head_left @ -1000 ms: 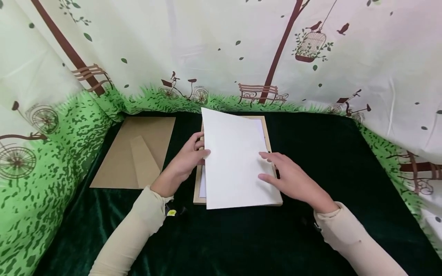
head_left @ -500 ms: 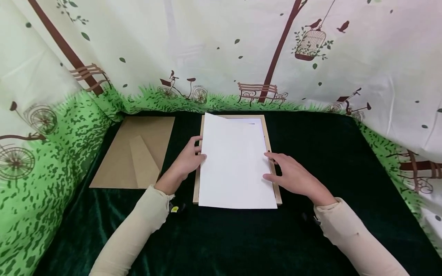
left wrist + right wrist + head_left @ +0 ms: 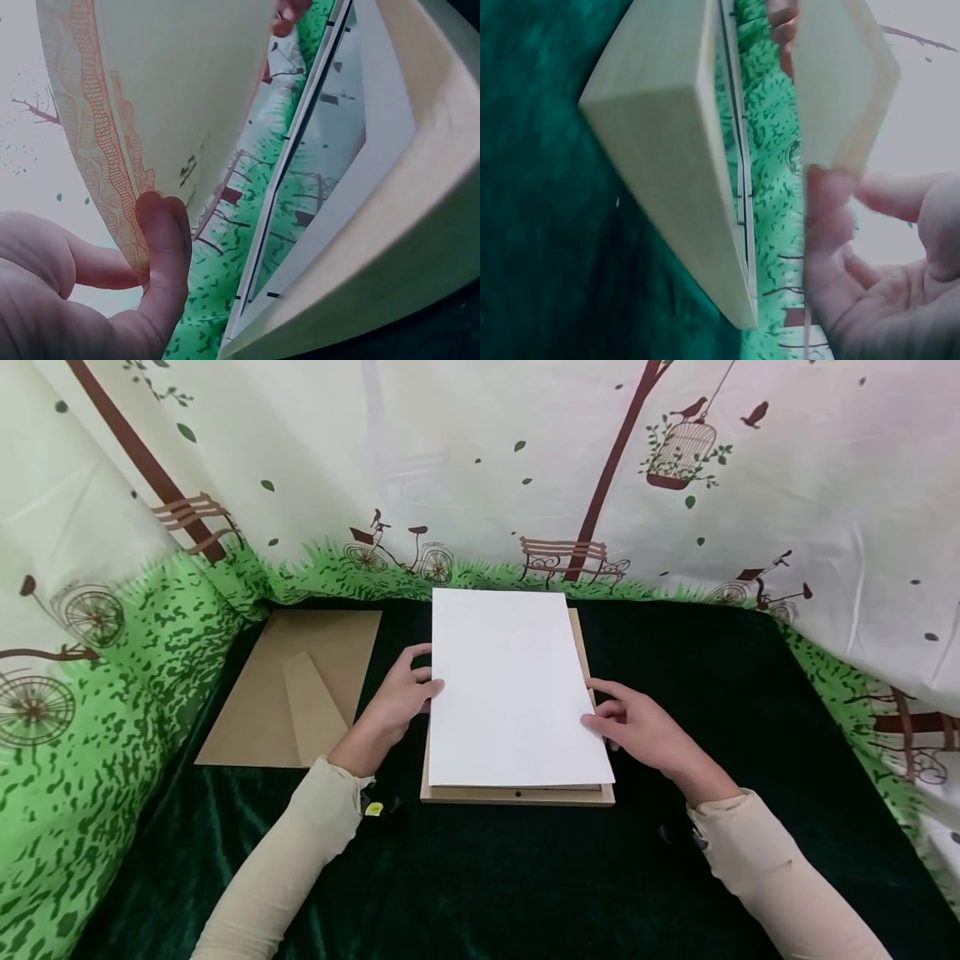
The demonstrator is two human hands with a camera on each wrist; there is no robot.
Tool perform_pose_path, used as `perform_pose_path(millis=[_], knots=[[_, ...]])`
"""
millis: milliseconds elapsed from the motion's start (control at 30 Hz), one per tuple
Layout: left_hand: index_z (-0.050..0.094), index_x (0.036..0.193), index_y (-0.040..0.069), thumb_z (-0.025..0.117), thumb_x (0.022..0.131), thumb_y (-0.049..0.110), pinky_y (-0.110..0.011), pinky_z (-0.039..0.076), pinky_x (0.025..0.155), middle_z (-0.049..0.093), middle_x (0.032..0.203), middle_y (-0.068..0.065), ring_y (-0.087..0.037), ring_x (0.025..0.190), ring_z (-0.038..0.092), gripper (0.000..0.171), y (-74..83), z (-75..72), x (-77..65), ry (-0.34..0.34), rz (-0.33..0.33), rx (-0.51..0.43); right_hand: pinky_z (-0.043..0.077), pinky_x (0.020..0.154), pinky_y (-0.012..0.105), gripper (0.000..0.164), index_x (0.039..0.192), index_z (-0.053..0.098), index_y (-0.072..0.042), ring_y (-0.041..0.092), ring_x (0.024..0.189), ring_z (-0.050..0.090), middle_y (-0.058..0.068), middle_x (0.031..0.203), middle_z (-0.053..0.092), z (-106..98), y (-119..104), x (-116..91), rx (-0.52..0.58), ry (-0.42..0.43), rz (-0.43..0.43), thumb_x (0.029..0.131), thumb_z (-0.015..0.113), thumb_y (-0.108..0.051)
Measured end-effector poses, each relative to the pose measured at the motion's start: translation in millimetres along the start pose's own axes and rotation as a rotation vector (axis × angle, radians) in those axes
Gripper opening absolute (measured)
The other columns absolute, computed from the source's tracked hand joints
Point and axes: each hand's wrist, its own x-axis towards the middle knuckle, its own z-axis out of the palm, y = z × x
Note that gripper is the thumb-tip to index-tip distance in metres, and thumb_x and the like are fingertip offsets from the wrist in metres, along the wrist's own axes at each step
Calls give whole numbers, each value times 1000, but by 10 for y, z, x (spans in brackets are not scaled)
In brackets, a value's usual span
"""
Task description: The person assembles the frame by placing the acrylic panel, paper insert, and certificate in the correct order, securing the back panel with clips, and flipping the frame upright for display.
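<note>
Toward the table's [image 3: 480,885] far edge, the left hand [image 3: 401,697] and right hand [image 3: 641,731] pinch a white sheet [image 3: 513,693] above a wooden frame [image 3: 468,795]; a brown board [image 3: 255,702] lies near the far-left corner.

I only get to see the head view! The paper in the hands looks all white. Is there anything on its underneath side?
Observer: Yes. The left wrist view shows a reddish patterned border on the underside of the paper.
Operator: Ooh! And is the paper lying flat on the wooden frame, or is it up in the air?
Observer: Up in the air on that side: in the right wrist view, there's a gap between the paper and the wooden frame.
Operator: So what's hiding on the frame's inside edge?
Observer: Small dark tabs, seen in the left wrist view.
</note>
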Motion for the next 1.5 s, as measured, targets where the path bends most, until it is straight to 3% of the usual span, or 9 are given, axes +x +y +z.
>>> perform_pose_path(millis=[167,300,567,800,967,1067,1300,1500], knots=[[31,154,16,52,104,17,-29,54,84,58,136,-16,-20,98,63,54,-62,16,9,-22,-44,-20,54,75,30,68,157,30,-12,21,79,63,15,112,72,-15,42,6,129,11,53,99,62,-29],[35,153,10,52,104,14,-24,56,77,58,134,-18,-19,92,63,52,-102,28,8,-59,-56,38,56,78,28,70,157,28,-8,20,83,67,18,117,71,8,89,22,169,14,71,100,62,-30],[42,151,7,57,100,7,-34,59,88,57,130,-18,-22,93,68,53,-142,-17,34,-57,-30,191,56,74,30,67,158,29,-13,24,81,63,17,119,68,28,128,75,171,-27,65,100,61,-25],[44,149,3,52,104,19,-36,58,89,64,120,-20,-18,84,70,48,-115,-91,34,-88,-24,288,57,73,29,69,158,29,-17,22,82,64,20,124,63,43,141,82,184,-54,50,99,63,-20],[47,147,4,52,104,20,-41,57,91,63,121,-19,-22,84,71,47,-69,-194,26,-55,39,385,58,72,29,69,156,32,-13,20,80,65,19,124,61,67,129,78,136,-30,54,97,66,-20],[48,146,5,55,102,22,-42,57,88,64,120,-16,-24,85,70,47,-59,-250,23,-42,50,506,58,71,29,69,155,34,-12,18,79,66,18,122,61,89,119,72,85,-15,51,95,67,-20],[47,146,3,66,96,32,-33,55,69,69,106,-13,-17,70,67,60,-61,-199,-12,-165,-15,846,54,67,28,68,153,39,-10,18,84,62,14,121,62,122,108,52,-64,24,25,94,69,-26],[59,132,7,70,93,31,-32,54,66,68,95,-10,-15,64,67,47,-80,-108,-6,-178,-36,885,47,66,30,66,150,44,-9,23,92,56,16,123,51,122,108,65,-210,64,-3,93,71,-28]])
